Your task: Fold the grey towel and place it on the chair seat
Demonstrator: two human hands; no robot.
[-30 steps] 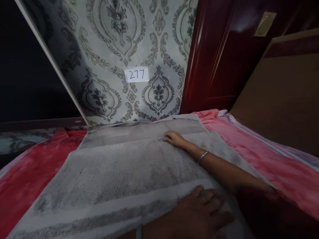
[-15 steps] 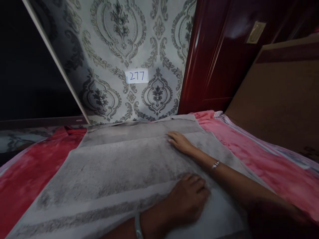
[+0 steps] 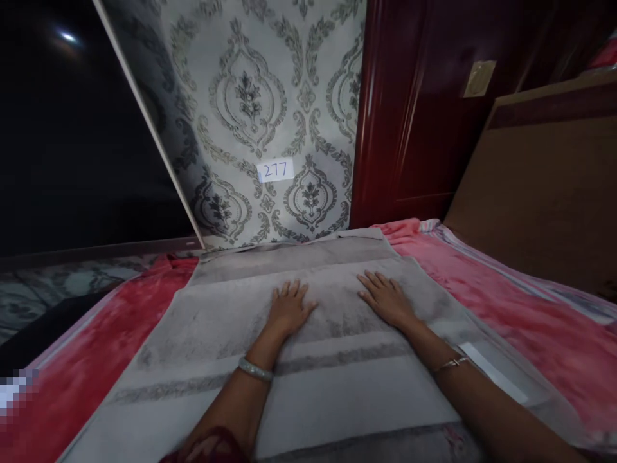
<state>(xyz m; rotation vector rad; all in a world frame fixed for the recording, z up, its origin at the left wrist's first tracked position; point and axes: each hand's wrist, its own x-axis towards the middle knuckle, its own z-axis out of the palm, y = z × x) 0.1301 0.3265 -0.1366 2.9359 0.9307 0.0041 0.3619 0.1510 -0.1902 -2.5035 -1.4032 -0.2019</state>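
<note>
A large grey towel (image 3: 212, 321) with paler and darker bands lies spread out before me, its far edge slightly rumpled near the wall. My left hand (image 3: 289, 310) rests flat on the towel's middle, fingers spread and thumb out. To the right of it, my right hand (image 3: 385, 297) also presses flat on the towel with its fingers apart. Neither hand grips anything. Beside my right forearm lies a clear plastic sheet or bag with a white rectangle (image 3: 494, 373) on it, partly hidden by the arm.
A red and pink plush blanket (image 3: 491, 283) shows on both sides under the towel. Patterned wallpaper with a paper label (image 3: 276, 170) reading 277 rises behind. At left stands a dark screen (image 3: 87, 141); at right, a dark red door (image 3: 409, 116) and a cardboard box (image 3: 544, 193).
My left hand has moved forward and left, from curled near the right forearm to flat and spread. My right hand has shifted slightly right, fingers wider. The view has tilted up a little.
</note>
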